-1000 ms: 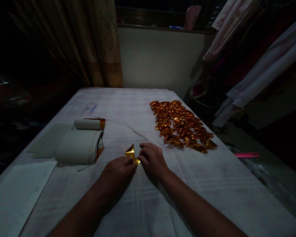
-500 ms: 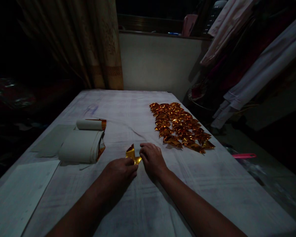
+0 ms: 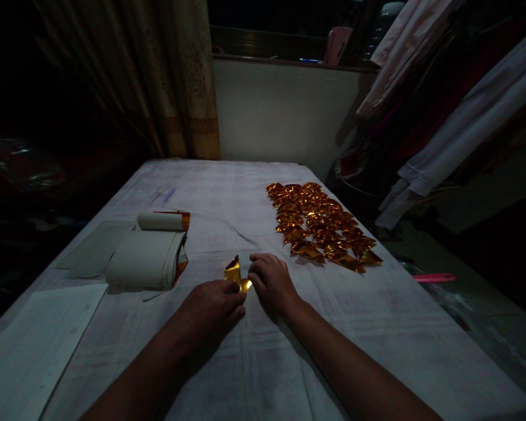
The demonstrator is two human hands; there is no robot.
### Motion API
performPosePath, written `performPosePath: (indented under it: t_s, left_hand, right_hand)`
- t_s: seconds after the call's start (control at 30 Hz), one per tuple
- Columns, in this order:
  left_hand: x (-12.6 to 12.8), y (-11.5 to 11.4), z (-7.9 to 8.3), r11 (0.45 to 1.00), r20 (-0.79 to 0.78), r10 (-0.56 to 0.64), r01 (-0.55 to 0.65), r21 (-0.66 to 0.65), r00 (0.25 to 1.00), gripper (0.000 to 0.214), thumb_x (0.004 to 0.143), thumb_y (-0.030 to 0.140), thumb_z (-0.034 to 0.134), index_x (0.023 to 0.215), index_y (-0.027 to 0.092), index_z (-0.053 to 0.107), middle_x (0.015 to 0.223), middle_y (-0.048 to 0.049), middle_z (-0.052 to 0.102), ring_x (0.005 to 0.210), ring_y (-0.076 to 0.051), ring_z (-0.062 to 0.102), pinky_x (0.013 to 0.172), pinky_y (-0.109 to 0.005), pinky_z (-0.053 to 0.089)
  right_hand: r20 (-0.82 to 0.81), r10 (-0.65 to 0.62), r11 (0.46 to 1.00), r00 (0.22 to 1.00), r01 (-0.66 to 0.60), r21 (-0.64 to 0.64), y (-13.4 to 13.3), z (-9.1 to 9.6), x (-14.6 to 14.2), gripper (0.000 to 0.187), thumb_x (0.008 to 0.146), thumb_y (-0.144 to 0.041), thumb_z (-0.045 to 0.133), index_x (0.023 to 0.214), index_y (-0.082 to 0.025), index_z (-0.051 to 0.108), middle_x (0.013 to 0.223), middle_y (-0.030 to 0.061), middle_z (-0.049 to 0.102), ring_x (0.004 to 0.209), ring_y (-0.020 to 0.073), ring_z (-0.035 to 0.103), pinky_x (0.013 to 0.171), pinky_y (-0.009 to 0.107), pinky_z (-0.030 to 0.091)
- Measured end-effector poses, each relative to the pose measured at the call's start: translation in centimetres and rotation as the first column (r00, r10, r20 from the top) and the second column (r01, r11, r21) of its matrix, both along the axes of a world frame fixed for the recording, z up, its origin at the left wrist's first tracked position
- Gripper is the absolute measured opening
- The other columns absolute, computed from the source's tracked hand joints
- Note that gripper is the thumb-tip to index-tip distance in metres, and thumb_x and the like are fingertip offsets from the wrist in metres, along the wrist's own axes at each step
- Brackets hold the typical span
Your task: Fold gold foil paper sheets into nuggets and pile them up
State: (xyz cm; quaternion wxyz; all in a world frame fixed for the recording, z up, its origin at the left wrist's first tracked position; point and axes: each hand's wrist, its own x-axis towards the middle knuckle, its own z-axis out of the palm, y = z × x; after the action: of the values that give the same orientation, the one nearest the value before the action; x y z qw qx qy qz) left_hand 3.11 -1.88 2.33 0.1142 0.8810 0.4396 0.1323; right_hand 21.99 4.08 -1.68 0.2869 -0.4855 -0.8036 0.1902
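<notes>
A small piece of gold foil paper (image 3: 234, 272), partly folded, lies on the cloth-covered table (image 3: 254, 351) between my two hands. My left hand (image 3: 214, 307) pinches its near edge with closed fingers. My right hand (image 3: 270, 282) presses on its right side, fingers curled down onto it. A white flap of the paper shows just above my right fingertips.
Several folded gold foil pieces (image 3: 322, 225) lie in rows at the table's right. A stack of curled white-backed sheets (image 3: 146, 263) with gold edges sits at the left, flat sheets (image 3: 30, 345) nearer me. Curtain and hanging clothes (image 3: 442, 117) surround the table.
The hands have barely moved. The foil piece has been turned a little, and a white flap now shows by my right fingertips.
</notes>
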Motion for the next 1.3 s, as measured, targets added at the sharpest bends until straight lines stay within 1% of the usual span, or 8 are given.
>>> performPosePath:
  t_s: [0.27,0.37,0.53,0.77,0.9,1.0,1.13,1.3]
  left_hand:
    - [-0.1,0.0,1.0,0.998,0.008,-0.026,0.027,-0.054,1.0,0.018,0.095,0.023,0.055,0.082,0.02,0.068,0.089,-0.0029,0.066,0.078,-0.016,0.065,0.07,-0.027,0.047]
    - [-0.1,0.0,0.9,1.0,0.017,-0.006,0.007,-0.028,1.0,0.018,0.094,0.023,0.057,0.081,0.02,0.067,0.087,-0.0021,0.066,0.076,-0.016,0.063,0.069,-0.027,0.047]
    - [-0.1,0.0,0.3,1.0,0.018,-0.007,0.007,0.0,1.0,0.015,0.095,0.023,0.057,0.087,0.021,0.07,0.094,-0.0034,0.068,0.082,-0.018,0.064,0.073,-0.03,0.049]
    - [-0.3,0.3,0.4,0.999,0.001,-0.036,0.036,0.002,0.999,0.025,0.098,0.027,0.051,0.086,0.02,0.072,0.091,-0.0052,0.068,0.081,-0.019,0.064,0.072,-0.031,0.05]
    - [-0.2,0.1,0.4,0.999,0.022,-0.033,0.032,0.028,0.999,0.022,0.098,0.027,0.053,0.089,0.021,0.072,0.093,-0.005,0.068,0.084,-0.019,0.064,0.075,-0.032,0.05]
    - [-0.1,0.0,0.2,0.999,0.049,-0.013,0.011,0.032,0.999,0.015,0.095,0.023,0.057,0.093,0.021,0.072,0.095,-0.0053,0.068,0.088,-0.02,0.063,0.079,-0.034,0.05]
    - [0.2,0.2,-0.3,0.999,0.05,0.011,-0.013,0.043,0.999,0.011,0.093,0.021,0.061,0.096,0.021,0.071,0.097,-0.0061,0.068,0.09,-0.022,0.061,0.084,-0.037,0.05]
    - [0.4,0.5,-1.5,0.995,0.077,0.018,-0.025,0.094,0.997,0.015,0.094,0.019,0.058,0.101,0.021,0.071,0.098,-0.0076,0.068,0.09,-0.022,0.06,0.082,-0.038,0.051]
  right_hand:
    - [0.012,-0.002,1.0,1.0,0.002,0.025,0.1,-0.3,0.1,0.014,0.089,-0.01,0.06,0.089,-0.023,0.064,0.122,0.0069,0.07,0.116,0.0234,0.059,0.096,0.042,0.04]
    - [0.024,-0.002,0.999,1.0,0.001,0.037,-0.1,-0.4,0.1,0.012,0.09,-0.011,0.06,0.091,-0.023,0.064,0.123,0.0078,0.069,0.117,0.024,0.058,0.097,0.042,0.04]
    - [0.017,0.012,0.999,1.0,-0.013,0.052,-0.3,-0.5,0.2,0.01,0.085,-0.019,0.07,0.091,-0.023,0.064,0.127,0.0089,0.067,0.122,0.0259,0.056,0.099,0.044,0.039]
    - [-0.013,-0.018,0.999,1.0,0.019,0.037,0.3,-0.5,0.1,0.016,0.087,-0.009,0.06,0.088,-0.023,0.065,0.12,0.0069,0.07,0.115,0.0239,0.059,0.097,0.043,0.042]
    - [-0.018,-0.037,0.998,0.999,0.038,0.054,0.3,-0.7,0.2,0.015,0.087,-0.01,0.06,0.087,-0.023,0.066,0.118,0.0069,0.071,0.112,0.0241,0.06,0.096,0.042,0.043]
    - [-0.042,-0.047,0.993,0.998,0.052,0.11,-0.1,-0.5,0.4,0.013,0.088,-0.013,0.059,0.09,-0.023,0.068,0.117,0.0075,0.071,0.111,0.0243,0.06,0.095,0.041,0.044]
    - [0.007,0.027,0.98,1.0,-0.028,0.195,-1.1,-0.1,1.0,0.013,0.089,-0.017,0.062,0.095,-0.024,0.071,0.108,0.0074,0.072,0.103,0.0241,0.061,0.089,0.038,0.045]
    - [0.101,0.122,0.976,0.987,-0.138,0.17,-1.9,0.1,1.4,0.017,0.088,-0.017,0.063,0.096,-0.024,0.075,0.101,0.0061,0.072,0.095,0.0228,0.061,0.082,0.036,0.046]
